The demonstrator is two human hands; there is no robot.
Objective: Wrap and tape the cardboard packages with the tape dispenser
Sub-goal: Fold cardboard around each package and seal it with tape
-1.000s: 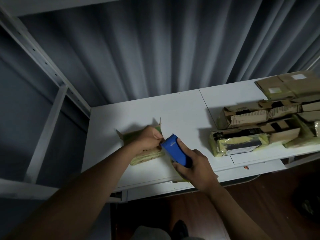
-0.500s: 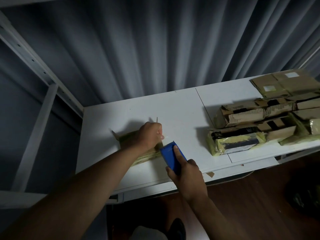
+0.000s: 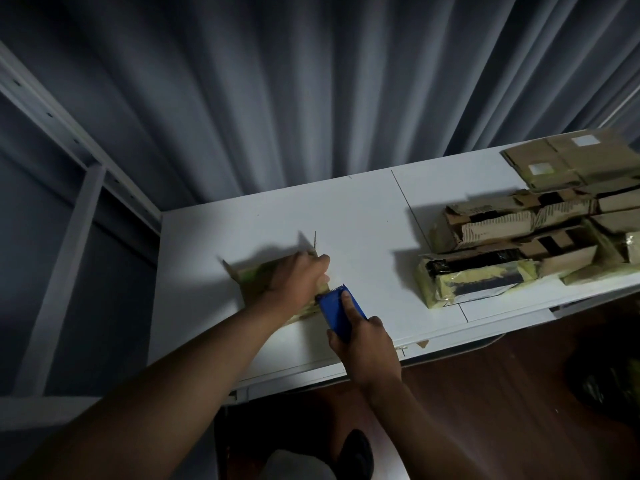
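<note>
A small cardboard package (image 3: 254, 282) with yellowish tape lies on the white table (image 3: 360, 230), its flaps sticking up at the back. My left hand (image 3: 294, 278) lies over the package with fingers curled round its right end. My right hand (image 3: 360, 341) grips a blue tape dispenser (image 3: 337, 306), forefinger stretched along its top. The dispenser's toothed front edge sits against the package's right end, just below my left fingertips. Most of the package is hidden under my left hand.
A heap of several taped cardboard packages (image 3: 519, 251) fills the table's right side. Grey curtains (image 3: 311, 98) hang behind the table. A white metal rack frame (image 3: 79, 188) stands on the left. Small scraps (image 3: 422, 344) lie at the table's front edge. Dark wooden floor below.
My right hand has brought the blue dispenser up and left against the package's right end. My left hand stays on the package. The view has shifted slightly.
</note>
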